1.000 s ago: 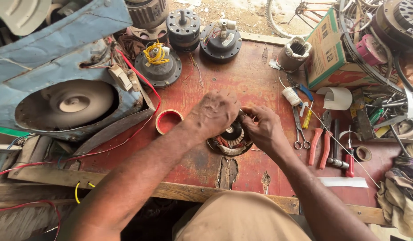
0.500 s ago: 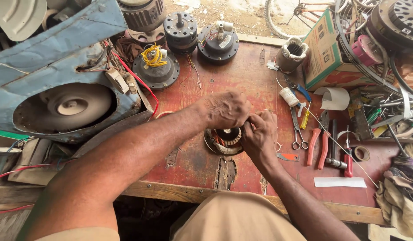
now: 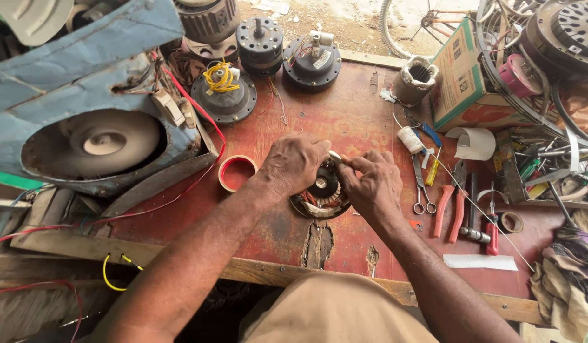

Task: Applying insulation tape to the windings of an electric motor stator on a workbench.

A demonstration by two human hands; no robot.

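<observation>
A round motor stator with copper windings [image 3: 320,198] lies on the red worktable [image 3: 344,114], just below both hands. My left hand [image 3: 294,164] and my right hand [image 3: 369,181] meet above it. Between their fingertips they pinch a small white sleeve or tube piece [image 3: 336,155]. My right hand's fingers curl over the stator's right side. My left hand covers its upper left part.
A red tape roll [image 3: 237,173] sits left of the stator. Scissors [image 3: 419,184], red-handled pliers [image 3: 449,200], a hammer [image 3: 471,213] and a white thread spool [image 3: 410,138] lie to the right. Several fan motors [image 3: 225,92] stand behind. A blue machine housing [image 3: 91,114] fills the left.
The view has shifted, uncovering the red tape roll. Both hands have risen slightly off the stator and now pinch a white sleeve between their fingertips.
</observation>
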